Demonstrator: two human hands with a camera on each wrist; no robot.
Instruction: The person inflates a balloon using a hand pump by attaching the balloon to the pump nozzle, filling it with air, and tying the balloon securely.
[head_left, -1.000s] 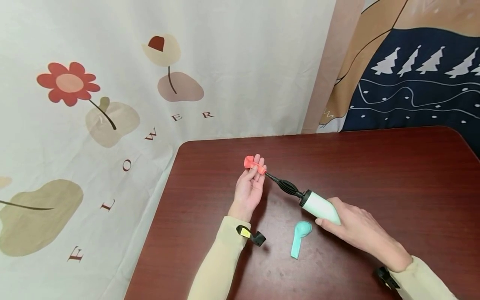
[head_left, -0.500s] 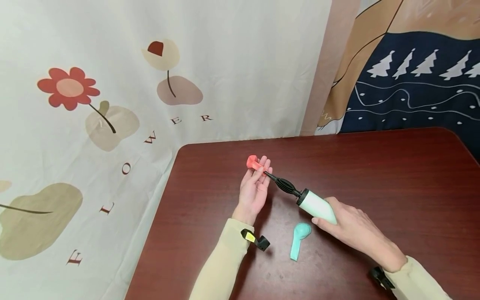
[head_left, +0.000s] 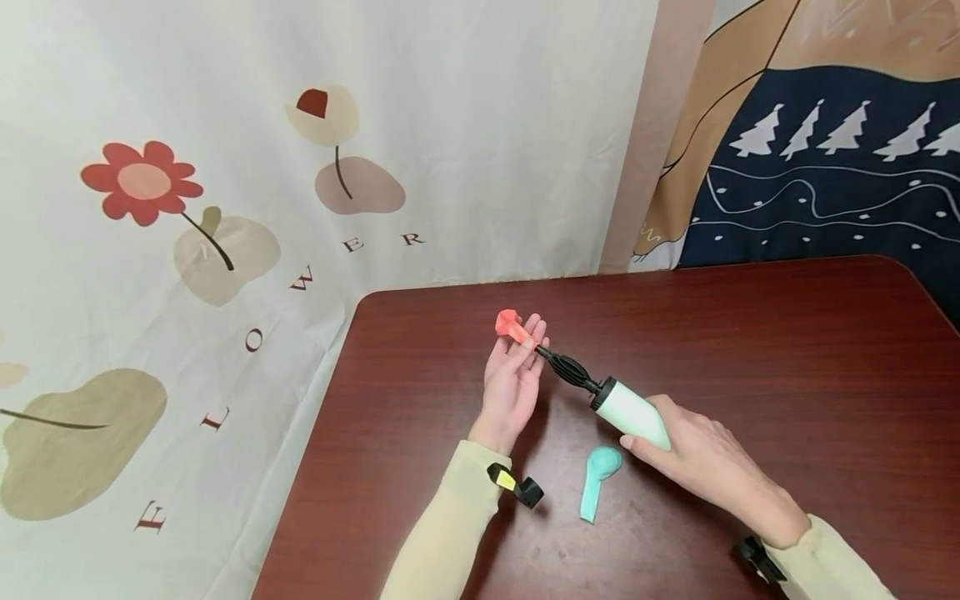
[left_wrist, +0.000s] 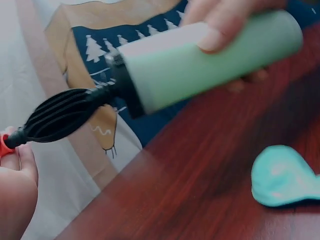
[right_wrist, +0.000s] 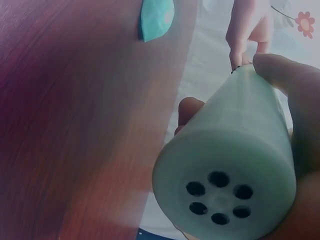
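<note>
Red balloon (head_left: 507,323) nearer pump (head_left: 633,416), noz. (head_left: 542,352) in

Both arms come from the lower edge and reach forward, in cream sleeves. The left arm is nearly straight forward, and its left hand (head_left: 510,392) is turned with the palm up. Its thumb (head_left: 522,353) lies toward the fingers (head_left: 535,327) and closes a pinch there, while the fingertips point away from the body. The right arm comes diagonally from the lower right corner, and its right hand (head_left: 705,454) shows its back. This hand makes a full grip, its thumb (head_left: 647,450) stretched toward the left side. The two hands are apart, the left one being farther forward.
</note>
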